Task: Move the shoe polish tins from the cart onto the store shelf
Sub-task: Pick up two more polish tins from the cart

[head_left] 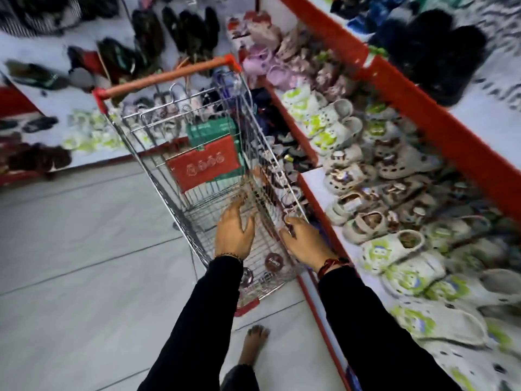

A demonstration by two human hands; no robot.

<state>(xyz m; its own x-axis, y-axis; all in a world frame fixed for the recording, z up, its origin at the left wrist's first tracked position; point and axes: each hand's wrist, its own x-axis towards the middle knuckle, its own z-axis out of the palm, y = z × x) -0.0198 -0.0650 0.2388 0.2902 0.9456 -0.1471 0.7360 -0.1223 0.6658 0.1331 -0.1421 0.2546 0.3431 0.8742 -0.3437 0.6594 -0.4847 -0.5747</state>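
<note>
Black sleeves, both hands over wire cart [158,153]: left hand [234,230] fingers spread wide, empty; right hand [306,238] at cart's right rim, grip unclear. Round dark shoe polish tins [274,261] lie on cart floor near end. Store shelf [315,190] of pale clogs right beside.

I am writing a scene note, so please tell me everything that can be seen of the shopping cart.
The shopping cart is a silver wire basket with an orange-red handle bar at its far end. It stands on grey floor tiles, close beside the red-edged shelf of children's clogs. Inside lie a red box, a green box and round dark tins near the front. The left hand reaches into it; the right hand rests at its right rim.
</note>
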